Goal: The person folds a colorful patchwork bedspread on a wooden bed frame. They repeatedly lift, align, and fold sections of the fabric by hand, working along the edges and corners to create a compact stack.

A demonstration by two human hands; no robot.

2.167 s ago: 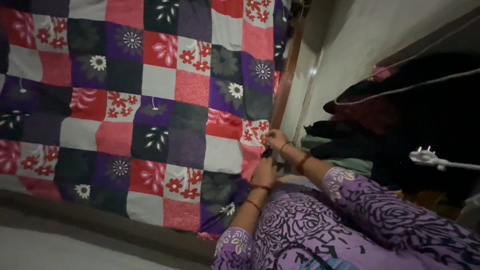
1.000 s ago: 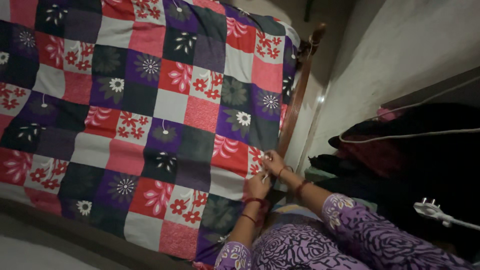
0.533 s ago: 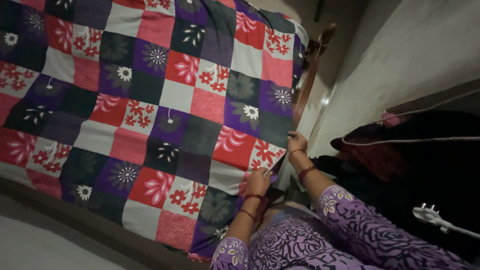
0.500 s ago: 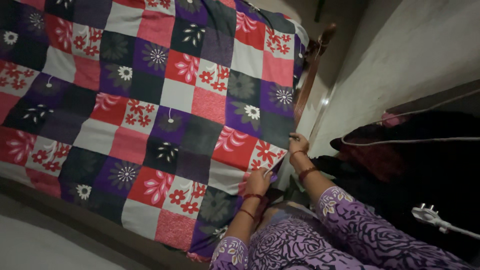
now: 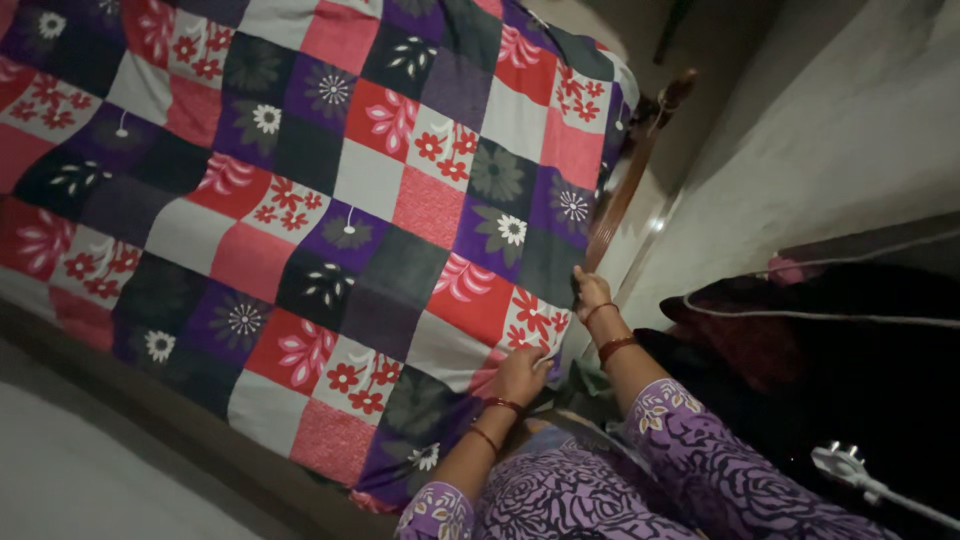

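A patchwork bedcover (image 5: 330,210) of red, pink, purple, grey and dark floral squares is spread across a bed. My left hand (image 5: 521,373) grips its near edge, fingers curled into the cloth. Farther along the same edge, my right hand (image 5: 590,292) pinches the cover beside the wooden bed frame (image 5: 618,195). Both wrists carry bangles, and my sleeves are purple with a dark rose print.
A pale wall (image 5: 800,130) runs close along the right of the bed. Dark heaped clothes (image 5: 800,330) lie at the right with a white cord (image 5: 830,317) across them. A white plug (image 5: 845,463) juts in at lower right. Grey floor (image 5: 90,470) lies at lower left.
My hands were together at the cover's edge; the right hand has moved up along the edge, away from the left. The view has shifted and tilted a little.
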